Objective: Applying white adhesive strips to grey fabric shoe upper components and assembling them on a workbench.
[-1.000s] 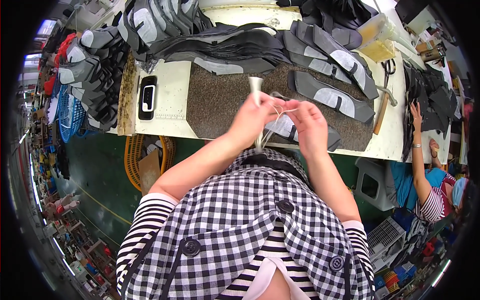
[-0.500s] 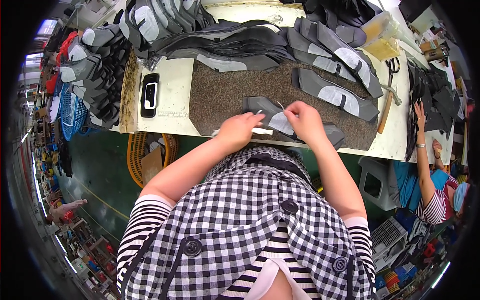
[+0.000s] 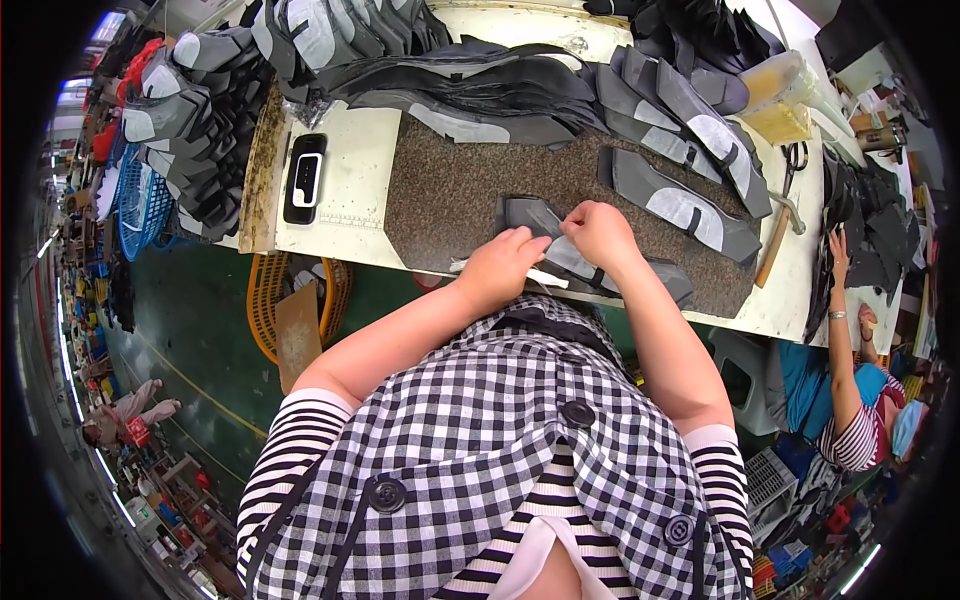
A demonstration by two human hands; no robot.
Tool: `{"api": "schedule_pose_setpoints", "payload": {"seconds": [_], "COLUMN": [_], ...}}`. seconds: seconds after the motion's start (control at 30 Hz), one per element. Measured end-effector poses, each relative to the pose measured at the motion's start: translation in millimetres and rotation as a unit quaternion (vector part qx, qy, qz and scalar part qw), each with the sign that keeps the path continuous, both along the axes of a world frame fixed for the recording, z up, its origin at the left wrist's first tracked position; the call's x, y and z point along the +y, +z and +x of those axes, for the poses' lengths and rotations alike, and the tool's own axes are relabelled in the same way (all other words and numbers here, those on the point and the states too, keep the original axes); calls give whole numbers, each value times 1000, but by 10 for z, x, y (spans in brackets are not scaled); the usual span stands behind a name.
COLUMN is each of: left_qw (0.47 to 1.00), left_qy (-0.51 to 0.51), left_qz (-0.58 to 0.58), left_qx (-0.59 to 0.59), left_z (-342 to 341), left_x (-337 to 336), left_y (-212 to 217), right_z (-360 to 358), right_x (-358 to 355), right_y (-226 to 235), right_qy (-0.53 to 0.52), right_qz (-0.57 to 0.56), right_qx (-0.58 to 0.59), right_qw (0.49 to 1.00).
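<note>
A dark grey, flat cut piece with a pale grey patch lies slantwise on the brown textured mat, near the table's front edge. My left hand is curled at its left side, with a narrow white strip sticking out on both sides under the fingers. Above the piece, my right hand is closed in a pinch at the patch's upper edge. Whatever those fingertips hold is too small to make out. Farther right on the mat rests a similar piece with a black band across its patch.
Stacked grey pieces line the mat's back, with more piles at left. A black-and-white phone-like device lies left; a hammer and scissors lie right. An orange basket stands below. A co-worker's hand reaches in at far right.
My right hand has come down a little to the left, onto the piece, and the thin pale strand at its fingertips no longer shows. My left hand has shifted slightly right.
</note>
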State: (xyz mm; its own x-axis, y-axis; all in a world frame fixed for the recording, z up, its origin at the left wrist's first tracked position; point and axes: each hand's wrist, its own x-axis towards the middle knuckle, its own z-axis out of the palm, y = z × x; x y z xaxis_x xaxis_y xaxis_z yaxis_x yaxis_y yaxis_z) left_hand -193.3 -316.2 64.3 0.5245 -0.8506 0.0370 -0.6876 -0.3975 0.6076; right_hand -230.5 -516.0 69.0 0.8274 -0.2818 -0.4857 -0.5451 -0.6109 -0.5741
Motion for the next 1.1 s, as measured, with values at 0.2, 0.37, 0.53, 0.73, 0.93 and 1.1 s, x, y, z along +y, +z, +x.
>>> {"api": "schedule_pose_setpoints", "payload": {"seconds": [0.2,0.37,0.53,0.73,0.93,1.1], "left_qw": [992,995,997,992,991,991], "left_qy": [-14,-27,-8,-13,-26,-12], "left_qz": [-86,-52,-23,3,23,35], "left_qx": [-90,-80,-70,-129,-132,-131], "left_z": [23,58,41,16,29,-4], "left_x": [-168,-201,-247,-253,-258,-317], "left_y": [-236,-296,-281,-307,-302,-164], "right_z": [-2,-17,-237,-904,-1215,-1248], "right_x": [-9,-29,-231,-612,-608,-655], "right_y": [-40,-27,276,187,-3,-197], "right_qy": [3,-3,-4,-144,-229,-250], "right_qz": [-4,-11,-11,37,41,8], "right_qx": [-22,-26,-20,-46,-75,-78], "right_qw": [1000,1000,1000,988,970,965]}}
